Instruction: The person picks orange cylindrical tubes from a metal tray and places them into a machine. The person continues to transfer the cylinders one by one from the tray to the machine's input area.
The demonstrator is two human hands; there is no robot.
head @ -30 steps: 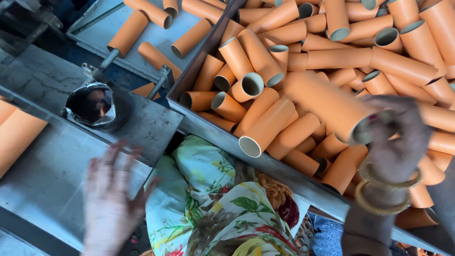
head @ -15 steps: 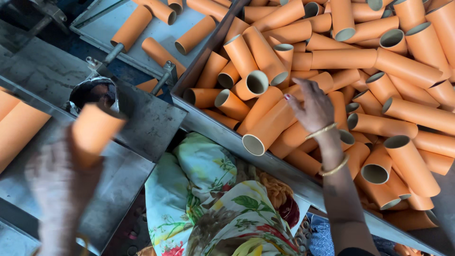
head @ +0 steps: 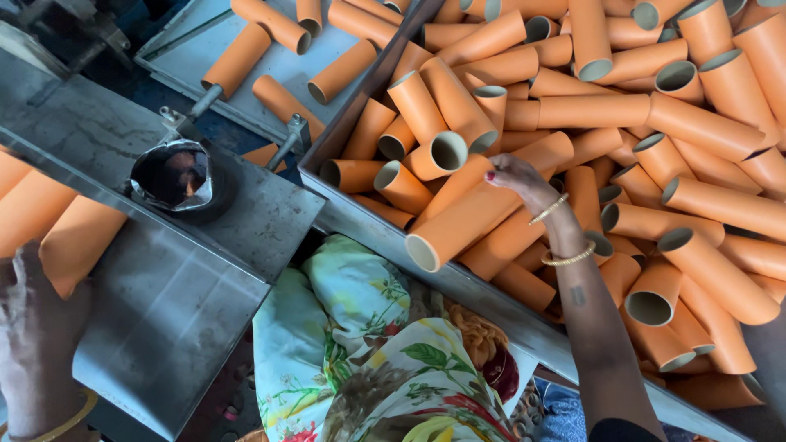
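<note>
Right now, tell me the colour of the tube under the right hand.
Orange tube, under the right hand; head view.

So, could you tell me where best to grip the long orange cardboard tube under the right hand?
Probably mid-length, from above: the long orange cardboard tube lies sideways atop the pile, its round wall exposed, where the right hand rests.

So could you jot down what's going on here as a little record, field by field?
Left hand: left hand holds an orange tube over the grey metal table.
Right hand: right hand rests on a long orange tube in the bin.
Bin: metal bin heaped with orange tubes.
Table hole: round opening with a dark inside.
Lap: flowered cloth.
</note>
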